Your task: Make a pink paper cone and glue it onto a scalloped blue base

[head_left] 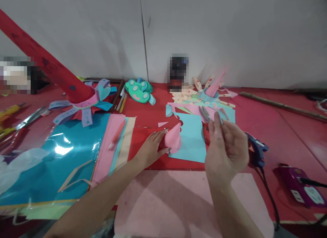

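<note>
A small pink paper cone stands with its point up at the left edge of a light blue paper sheet. My left hand grips the cone's left side between fingers and thumb. Raised over the sheet's right side, my right hand has thumb and forefinger pinched together and the other fingers curled. Whatever lies in that pinch is too small or blurred to name. Just behind it are scissors with red handles, partly hidden by the hand.
At right lie a blue glue gun and a purple power strip. Green paper frogs, a tall red cone and a pink cone piece stand behind. Blue wrapped sheets and a pink paper stack are left.
</note>
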A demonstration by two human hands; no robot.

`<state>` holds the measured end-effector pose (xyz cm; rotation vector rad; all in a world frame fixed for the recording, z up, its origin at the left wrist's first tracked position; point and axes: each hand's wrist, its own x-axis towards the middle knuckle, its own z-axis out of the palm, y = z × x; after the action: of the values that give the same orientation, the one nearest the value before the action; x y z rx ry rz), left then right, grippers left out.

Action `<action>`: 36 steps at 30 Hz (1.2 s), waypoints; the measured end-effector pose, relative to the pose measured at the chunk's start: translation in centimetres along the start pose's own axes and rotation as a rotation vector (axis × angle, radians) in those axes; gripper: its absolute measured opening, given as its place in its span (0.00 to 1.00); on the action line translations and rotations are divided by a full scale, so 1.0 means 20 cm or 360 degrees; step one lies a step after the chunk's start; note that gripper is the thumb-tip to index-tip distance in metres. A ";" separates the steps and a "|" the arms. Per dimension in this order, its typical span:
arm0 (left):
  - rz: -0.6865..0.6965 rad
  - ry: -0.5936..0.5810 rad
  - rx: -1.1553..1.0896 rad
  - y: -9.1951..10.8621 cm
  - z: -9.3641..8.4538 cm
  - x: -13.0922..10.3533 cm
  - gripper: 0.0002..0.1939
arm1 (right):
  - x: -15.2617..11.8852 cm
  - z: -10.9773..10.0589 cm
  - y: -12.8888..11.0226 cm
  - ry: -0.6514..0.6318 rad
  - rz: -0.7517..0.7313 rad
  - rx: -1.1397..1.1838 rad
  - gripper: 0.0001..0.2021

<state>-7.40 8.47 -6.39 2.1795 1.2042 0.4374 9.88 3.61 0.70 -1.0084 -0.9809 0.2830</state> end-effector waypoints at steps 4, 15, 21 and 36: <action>0.0021 0.0082 -0.0087 -0.02 0.02 -0.01 0.28 | -0.04 0.00 -0.04 -0.0316 -0.0134 -0.0065 0.12; -0.0079 0.0373 -0.0577 -0.03 -0.02 0.01 0.18 | -0.09 -0.10 0.22 -0.0479 0.0330 -0.0234 0.06; -0.0292 0.0516 -0.0827 -0.02 -0.04 0.02 0.18 | -0.10 -0.11 0.29 -0.0583 0.0675 -0.0201 0.08; -0.0392 0.0388 -0.0795 0.00 -0.05 0.02 0.11 | -0.09 -0.12 0.30 -0.0826 0.0823 -0.0405 0.10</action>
<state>-7.67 9.14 -5.58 1.5658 1.3037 0.8167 12.17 4.35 -5.48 -1.4588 -1.2280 0.9000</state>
